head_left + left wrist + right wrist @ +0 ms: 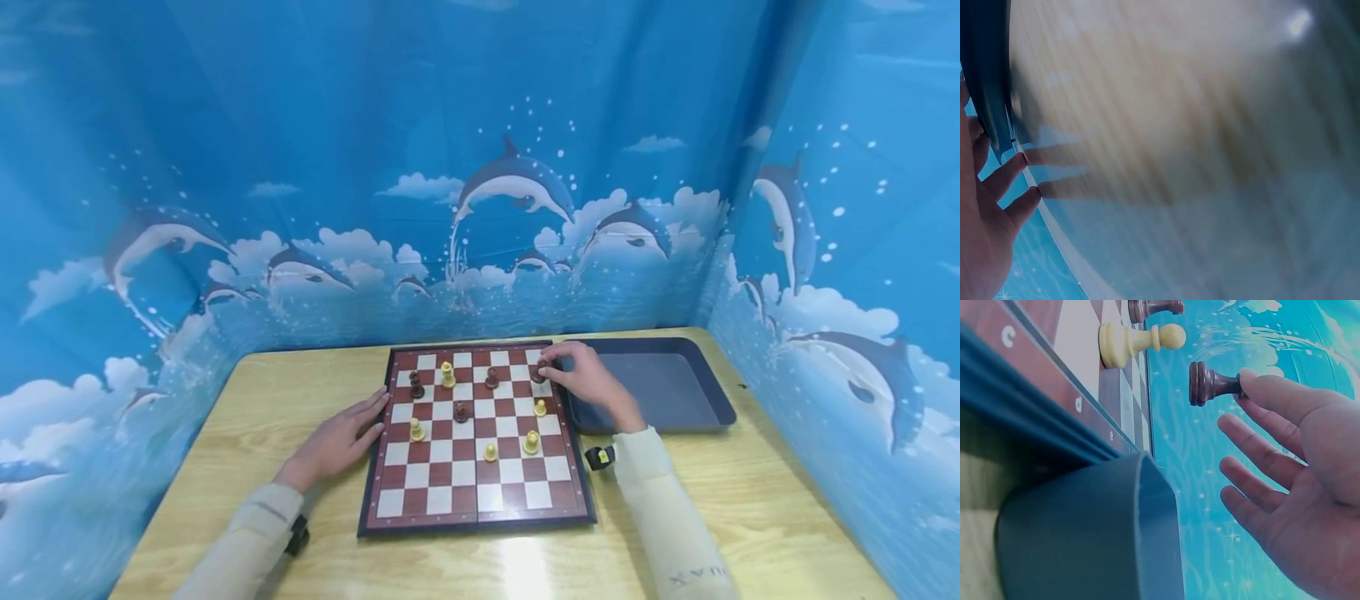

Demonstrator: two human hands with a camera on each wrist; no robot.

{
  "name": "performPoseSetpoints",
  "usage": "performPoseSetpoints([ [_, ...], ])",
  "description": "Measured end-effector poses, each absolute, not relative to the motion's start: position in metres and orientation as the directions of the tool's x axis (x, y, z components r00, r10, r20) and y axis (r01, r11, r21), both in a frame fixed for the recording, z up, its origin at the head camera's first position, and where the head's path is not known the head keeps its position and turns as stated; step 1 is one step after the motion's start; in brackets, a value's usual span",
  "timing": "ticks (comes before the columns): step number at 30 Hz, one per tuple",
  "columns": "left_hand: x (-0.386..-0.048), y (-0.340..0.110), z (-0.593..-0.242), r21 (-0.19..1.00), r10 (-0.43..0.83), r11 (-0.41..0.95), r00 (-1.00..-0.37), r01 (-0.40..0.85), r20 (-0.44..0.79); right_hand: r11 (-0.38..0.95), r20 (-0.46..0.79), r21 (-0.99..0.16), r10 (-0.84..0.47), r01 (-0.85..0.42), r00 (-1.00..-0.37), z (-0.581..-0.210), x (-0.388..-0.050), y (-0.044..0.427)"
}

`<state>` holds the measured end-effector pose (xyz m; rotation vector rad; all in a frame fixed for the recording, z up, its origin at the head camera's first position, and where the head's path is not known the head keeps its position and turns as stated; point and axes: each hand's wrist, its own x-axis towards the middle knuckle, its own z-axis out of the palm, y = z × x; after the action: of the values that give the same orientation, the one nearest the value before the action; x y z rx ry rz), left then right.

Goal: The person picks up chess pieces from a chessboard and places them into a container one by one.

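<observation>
Brown piece hangs pinched in the right hand, at the board's upper right in the head view; shifting it seems the step, next likely needing steady control. Left of centre, the left hand lies spread.

Soft, bright light, white glare on the near tabletop, the left wrist view dim and hazy
</observation>
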<state>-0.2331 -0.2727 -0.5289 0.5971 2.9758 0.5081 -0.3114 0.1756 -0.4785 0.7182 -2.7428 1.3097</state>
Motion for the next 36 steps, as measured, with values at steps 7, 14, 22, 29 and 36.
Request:
performPoseSetpoints([
  [7,-0.233,-0.273,-0.531,0.340,0.386,0.865,-0.922,0.370,0.022,0.526,0.231,-0.751,-0.357,-0.399,-0.905,-0.483,-0.306,0.181],
  [14,-0.230,-0.272,-0.532,0.342,0.384,0.865,-0.923,0.366,0.017,0.500,0.245,-0.778,-0.314,-0.379,-0.917,-0.485,-0.297,0.185],
  [22,-0.229,-0.273,-0.528,0.344,0.401,0.855,-0.915,0.388,0.037,0.464,0.284,-0.796,-0.280,-0.388,-0.917,-0.484,-0.294,0.189],
  [29,-0.229,-0.276,-0.530,0.349,0.413,0.847,-0.910,0.400,0.040,0.476,0.279,-0.799,-0.249,-0.368,-0.927,-0.485,-0.294,0.196],
  [36,-0.231,-0.274,-0.528,0.350,0.413,0.846,-0.910,0.401,0.044,0.489,0.294,-0.788,-0.236,-0.375,-0.926,-0.481,-0.297,0.207],
])
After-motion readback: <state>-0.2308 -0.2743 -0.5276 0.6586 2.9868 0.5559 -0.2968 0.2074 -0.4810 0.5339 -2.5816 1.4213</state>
